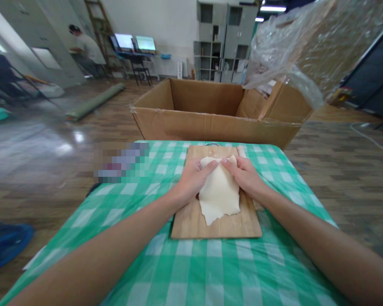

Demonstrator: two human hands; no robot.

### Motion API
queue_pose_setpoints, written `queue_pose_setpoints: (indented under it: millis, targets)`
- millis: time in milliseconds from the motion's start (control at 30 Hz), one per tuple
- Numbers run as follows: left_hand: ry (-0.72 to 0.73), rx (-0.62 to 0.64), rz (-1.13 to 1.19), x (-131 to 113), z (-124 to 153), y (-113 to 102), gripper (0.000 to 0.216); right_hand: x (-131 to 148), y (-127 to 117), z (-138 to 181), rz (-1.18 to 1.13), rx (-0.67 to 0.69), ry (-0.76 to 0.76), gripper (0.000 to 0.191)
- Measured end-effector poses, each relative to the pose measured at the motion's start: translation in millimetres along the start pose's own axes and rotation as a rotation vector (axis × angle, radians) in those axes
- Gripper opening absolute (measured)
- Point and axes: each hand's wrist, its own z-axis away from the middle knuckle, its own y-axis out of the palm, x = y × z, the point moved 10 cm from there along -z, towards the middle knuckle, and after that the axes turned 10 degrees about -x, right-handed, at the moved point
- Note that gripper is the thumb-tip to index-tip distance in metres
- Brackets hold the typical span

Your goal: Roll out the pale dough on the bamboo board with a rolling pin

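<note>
A pale sheet of dough (218,195) lies on a wooden cutting board (217,223) in the middle of a table covered with a green-and-white checked cloth (191,263). My left hand (191,178) pinches the far edge of the dough from the left, fingers curled on it. My right hand (245,174) grips the same far edge from the right. The far end of the sheet is lifted and folded toward me; its near end rests flat on the board.
A large open cardboard box (210,110) stands just beyond the table. Crumpled clear plastic (306,51) hangs at the upper right. A blurred object (121,161) sits on the table's left. A person stands far back left near monitors (135,42).
</note>
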Motion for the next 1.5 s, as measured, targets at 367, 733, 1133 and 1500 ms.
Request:
queue_pose_setpoints:
  millis: [367,733,1133,1500]
  targets:
    - [0.078,-0.044,-0.044,1,-7,-8,0.032,8,-12,-8,-0.013,-0.091,-0.103,0.031]
    - [0.049,0.042,0.194,-4,-6,-1,0.04,8,-15,-8,-0.037,-0.127,-0.085,0.033]
    - [0.045,0.094,0.065,-1,-2,5,0.036,1,-17,-9,0.021,-0.149,-0.039,0.034]
    - [0.065,0.06,-0.031,-4,0,3,0.052,6,-17,-7,0.008,-0.152,-0.073,0.034]
